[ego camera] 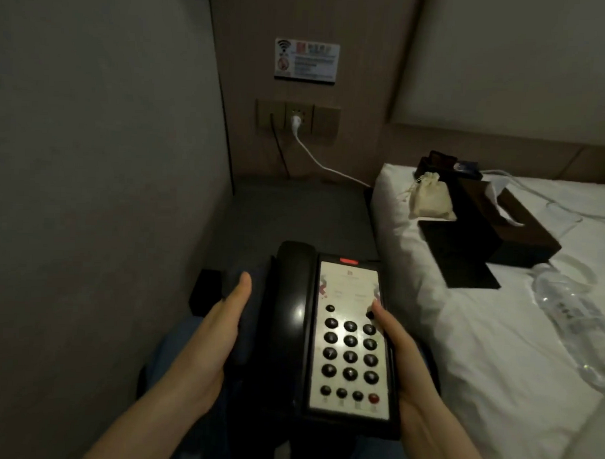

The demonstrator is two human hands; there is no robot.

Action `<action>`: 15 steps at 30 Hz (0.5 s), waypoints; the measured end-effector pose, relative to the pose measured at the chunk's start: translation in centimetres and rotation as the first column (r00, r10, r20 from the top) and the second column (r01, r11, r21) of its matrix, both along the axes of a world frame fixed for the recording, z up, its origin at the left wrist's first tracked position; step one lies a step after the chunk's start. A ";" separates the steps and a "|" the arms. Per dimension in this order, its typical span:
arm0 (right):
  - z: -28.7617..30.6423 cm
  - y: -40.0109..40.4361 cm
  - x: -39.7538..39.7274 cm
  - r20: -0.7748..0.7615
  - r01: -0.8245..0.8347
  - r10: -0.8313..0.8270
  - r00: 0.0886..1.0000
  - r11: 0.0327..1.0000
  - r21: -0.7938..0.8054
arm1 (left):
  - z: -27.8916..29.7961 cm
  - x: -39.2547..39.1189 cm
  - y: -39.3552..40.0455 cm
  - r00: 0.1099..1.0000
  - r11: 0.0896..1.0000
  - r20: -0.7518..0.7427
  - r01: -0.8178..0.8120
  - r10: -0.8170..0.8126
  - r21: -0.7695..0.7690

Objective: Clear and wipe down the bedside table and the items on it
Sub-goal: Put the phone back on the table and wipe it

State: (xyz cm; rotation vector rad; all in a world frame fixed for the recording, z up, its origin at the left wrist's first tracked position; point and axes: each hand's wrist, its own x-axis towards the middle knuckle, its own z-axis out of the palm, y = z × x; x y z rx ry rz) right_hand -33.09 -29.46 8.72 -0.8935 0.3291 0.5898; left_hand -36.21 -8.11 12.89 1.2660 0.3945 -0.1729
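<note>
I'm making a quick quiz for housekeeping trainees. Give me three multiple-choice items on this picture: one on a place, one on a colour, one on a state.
1. Where does the cloth pouch lie?
A. on the bed
B. on the bedside table
C. on the floor

2. What colour is the telephone handset?
A. white
B. black
C. red

3. How is the telephone held?
A. by one hand
B. between both hands
C. by nobody

Answers:
1 A: it rests on the pillow.
2 B: the glossy handset is black.
3 B: the left hand and right hand flank its sides.
</note>
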 end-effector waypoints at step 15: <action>-1.5 3.0 -1.5 -0.023 -0.010 0.010 1.000 1.000 -0.020 | -2.7 1.0 -0.8 0.838 0.030 0.087 -0.084 -0.538 0.996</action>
